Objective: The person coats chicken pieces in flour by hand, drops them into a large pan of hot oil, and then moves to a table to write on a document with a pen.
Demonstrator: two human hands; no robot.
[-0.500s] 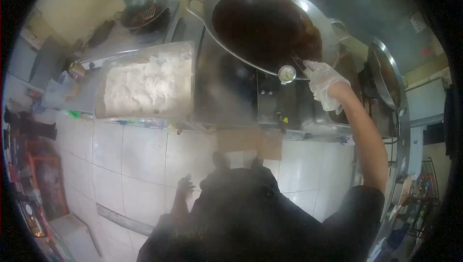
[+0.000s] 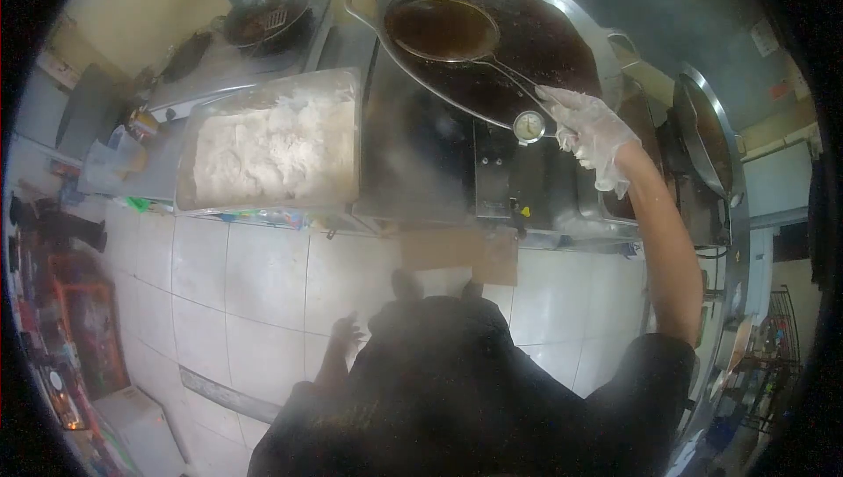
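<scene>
My right hand (image 2: 587, 130), in a clear plastic glove, is closed round the handle of a round mesh strainer (image 2: 442, 29). The strainer lies at the left side of a large metal pan (image 2: 606, 60) filled with dark brown liquid (image 2: 536, 34). A round dial thermometer (image 2: 529, 127) sits at the pan's near rim, just left of my right hand. Low beside my body, over the floor, my left hand (image 2: 346, 329) is bare, with its fingers apart and nothing in it.
A tray (image 2: 358, 139) of white powder stands left of the large pan. Behind it, a smaller pan (image 2: 268, 16) holds a slotted turner. Another large pan (image 2: 702, 130) is at the right. Tiled floor (image 2: 263, 275) lies below the counter.
The strainer has come into view at the pan's left side, its handle in my right hand. My right hand has shifted slightly; my left hand stays low.
</scene>
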